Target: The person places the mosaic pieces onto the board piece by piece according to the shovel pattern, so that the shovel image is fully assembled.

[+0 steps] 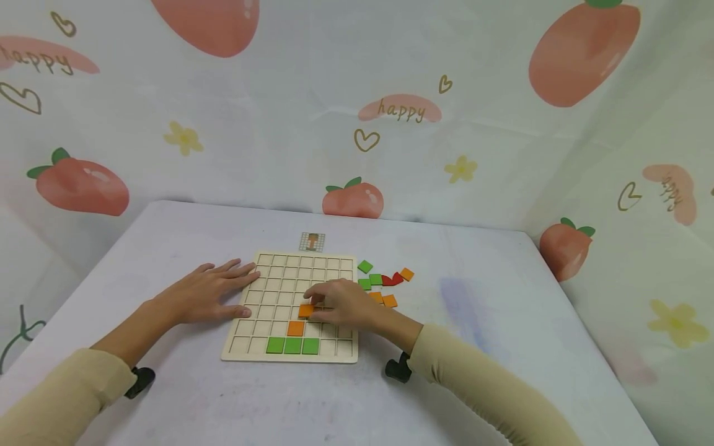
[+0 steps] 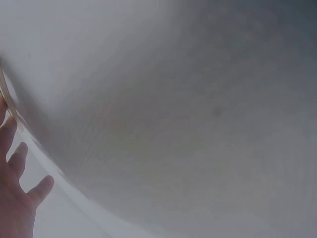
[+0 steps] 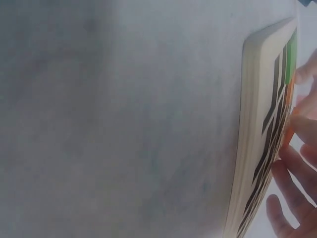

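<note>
A pale wooden grid board (image 1: 270, 279) lies flat on the table. Over its middle, my right hand (image 1: 343, 306) pinches an orange square tile (image 1: 305, 311) between thumb and fingers; the right wrist view shows this orange tile (image 3: 289, 135) tilted against the board. One cell row nearer sits another orange tile (image 1: 295, 328). Below that, a row of green tiles (image 1: 292, 345) fills cells near the front edge. My left hand (image 1: 209, 292) rests with spread fingers at the board's left edge, fingertips touching it. In the left wrist view, only part of the left hand (image 2: 17, 193) shows.
Right of the board lie loose green tiles (image 1: 365, 266), red curved pieces (image 1: 392, 279) and orange tiles (image 1: 389, 301). Behind the board is a small card (image 1: 312, 241) with a gridded picture. A printed cloth (image 1: 279, 124) hangs behind the white table (image 1: 502, 297).
</note>
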Tool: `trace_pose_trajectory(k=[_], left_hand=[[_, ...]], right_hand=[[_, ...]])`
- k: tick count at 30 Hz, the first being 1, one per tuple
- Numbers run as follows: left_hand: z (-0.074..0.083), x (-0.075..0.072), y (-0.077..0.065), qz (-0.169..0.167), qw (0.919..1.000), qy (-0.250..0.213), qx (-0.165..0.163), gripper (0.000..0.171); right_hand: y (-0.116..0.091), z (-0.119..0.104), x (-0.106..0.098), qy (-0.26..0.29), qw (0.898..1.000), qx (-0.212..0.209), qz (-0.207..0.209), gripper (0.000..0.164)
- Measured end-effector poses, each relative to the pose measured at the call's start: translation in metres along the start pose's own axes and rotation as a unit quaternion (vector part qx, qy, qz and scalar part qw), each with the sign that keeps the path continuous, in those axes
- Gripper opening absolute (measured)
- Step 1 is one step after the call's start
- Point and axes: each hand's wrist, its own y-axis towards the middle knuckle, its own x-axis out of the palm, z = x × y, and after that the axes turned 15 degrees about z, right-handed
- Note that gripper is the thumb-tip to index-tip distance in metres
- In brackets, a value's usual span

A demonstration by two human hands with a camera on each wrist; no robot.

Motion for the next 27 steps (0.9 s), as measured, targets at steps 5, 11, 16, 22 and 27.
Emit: trace_pose_trajectory(k=[5, 11, 16, 22, 27], left_hand=[[0.0003, 0.0, 0.0005, -0.001, 1.0, 0.001, -0.001, 0.084], [0.0002, 0.0001, 0.001, -0.003, 1.0, 0.005, -0.001, 0.085], [0.0004, 0.0008, 0.001, -0.001, 1.0, 0.002, -0.003, 0.084], [0.0008, 0.0002, 0.0005, -0.001, 1.0, 0.001, -0.006, 0.084], [0.0001, 0.0011, 0.0003, 0.001, 1.0, 0.004, -0.004, 0.084]], right_hand=[[0.0023, -0.0022, 0.0045, -0.011, 1.0, 0.001, 0.001, 0.032], [0.0043, -0.0022, 0.006, -0.006, 1.0, 0.006, 0.009, 0.034], [0.0046, -0.0045, 0.0056, -0.011, 1.0, 0.003, 0.003, 0.035], [0.0049, -0.005, 0.0075, -0.023, 1.0, -0.004, 0.006, 0.035], [0.0051, -0.0058, 0.0085, -0.024, 1.0, -0.014, 0.01, 0.033]])
